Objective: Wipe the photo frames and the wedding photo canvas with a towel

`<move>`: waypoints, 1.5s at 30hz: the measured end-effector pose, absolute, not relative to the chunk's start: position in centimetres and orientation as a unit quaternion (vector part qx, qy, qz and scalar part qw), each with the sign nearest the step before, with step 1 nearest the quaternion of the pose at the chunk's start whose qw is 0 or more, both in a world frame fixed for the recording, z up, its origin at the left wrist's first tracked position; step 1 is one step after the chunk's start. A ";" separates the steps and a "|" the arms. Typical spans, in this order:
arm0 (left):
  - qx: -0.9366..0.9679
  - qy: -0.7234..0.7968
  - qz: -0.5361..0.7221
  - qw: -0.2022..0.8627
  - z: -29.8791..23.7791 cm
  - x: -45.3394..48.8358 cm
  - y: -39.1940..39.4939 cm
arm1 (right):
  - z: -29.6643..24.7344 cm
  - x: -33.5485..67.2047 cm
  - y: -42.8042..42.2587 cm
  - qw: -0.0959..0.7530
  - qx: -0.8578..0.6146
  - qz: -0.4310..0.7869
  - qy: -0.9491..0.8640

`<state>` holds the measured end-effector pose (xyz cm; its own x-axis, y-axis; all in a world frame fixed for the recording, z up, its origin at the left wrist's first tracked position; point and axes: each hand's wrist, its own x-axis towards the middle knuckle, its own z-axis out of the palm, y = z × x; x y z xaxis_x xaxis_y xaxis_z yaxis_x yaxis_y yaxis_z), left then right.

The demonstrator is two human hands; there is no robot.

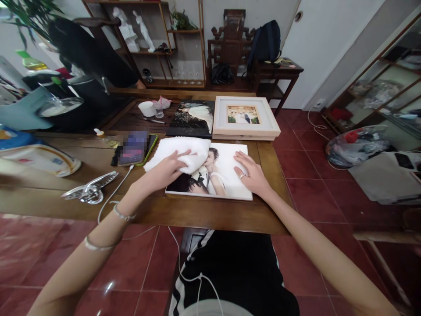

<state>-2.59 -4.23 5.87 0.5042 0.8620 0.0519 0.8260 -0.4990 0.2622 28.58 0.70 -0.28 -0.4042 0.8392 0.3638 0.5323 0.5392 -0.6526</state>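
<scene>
A photo panel (226,177) with a couple's picture lies flat on the wooden table in front of me. Over its upper left part spreads a white cloth (174,149), bunched beneath my left hand (171,166). The fingers of that hand grip and press the cloth against the panel; part of the picture is hidden under it. My right hand (251,173) rests flat on the panel's right side, fingers stretched out and holding nothing. Just behind the panel stand a pale wooden frame (269,125) with a small photo and a dark photo panel (179,123).
To the left are a charging phone (133,148), a silver clip-like object (92,188), a dropper bottle (99,133) and a large detergent bottle (36,151). A white cup (147,109) stands farther back. The table's right edge (279,175) drops to red floor tiles.
</scene>
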 end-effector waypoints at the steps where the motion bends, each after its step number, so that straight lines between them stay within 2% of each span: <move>1: 0.862 0.490 0.075 0.108 6.2 -2.5 -5.3 | -0.2 28.6 0.7 0.340 -0.424 0.226 -0.808; 5: 0.863 0.486 0.046 0.129 7.3 -2.1 -9.7 | 0.0 28.8 0.8 0.336 -0.419 0.227 -0.813; 10: 0.873 0.458 0.075 0.150 8.1 -1.2 -14.5 | 0.0 28.9 0.8 0.337 -0.416 0.224 -0.814; 14: 0.887 0.431 0.077 0.148 8.9 -0.2 -15.6 | -0.1 28.9 0.8 0.339 -0.413 0.221 -0.816; 21: 0.876 0.466 0.048 0.117 8.3 0.0 -7.5 | 0.0 29.0 0.7 0.337 -0.414 0.226 -0.815; 26: 0.886 0.450 0.089 0.064 6.0 -1.9 -1.1 | -0.1 29.0 0.7 0.336 -0.410 0.222 -0.818; 31: 0.880 0.451 0.137 0.067 4.5 -3.1 0.3 | -0.1 29.0 0.7 0.337 -0.415 0.226 -0.814; 37: 0.883 0.446 0.128 0.066 4.7 -2.2 -2.7 | -0.2 29.0 0.7 0.339 -0.412 0.228 -0.814; 45: 0.904 0.398 0.096 0.126 6.7 1.0 -12.1 | -0.2 28.9 0.7 0.332 -0.416 0.222 -0.817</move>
